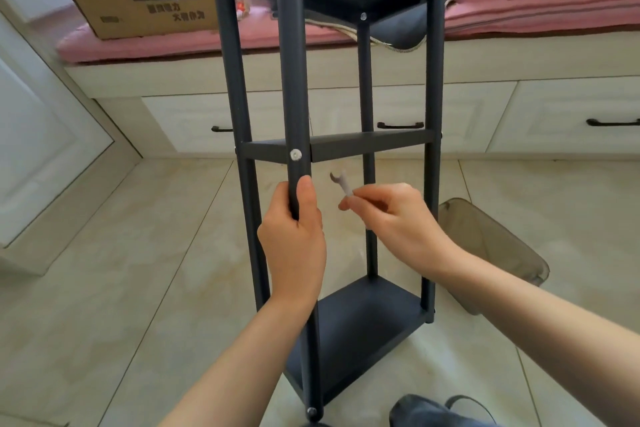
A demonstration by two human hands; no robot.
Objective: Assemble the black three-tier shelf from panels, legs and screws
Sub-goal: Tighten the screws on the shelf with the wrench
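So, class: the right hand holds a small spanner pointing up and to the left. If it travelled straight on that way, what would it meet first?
Probably the near front leg by the silver screw at the middle shelf. The right hand aims the spanner there, though depth is unclear.

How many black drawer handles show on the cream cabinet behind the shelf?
3: one black drawer handle at left, partly behind a shelf leg; one in the middle between the legs; one at far right, cut off by the frame edge. Others may be hidden.

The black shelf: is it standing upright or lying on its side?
Upright. The black shelf stands on the tiled floor, legs vertical and three tiers level. The left hand grips its front leg.
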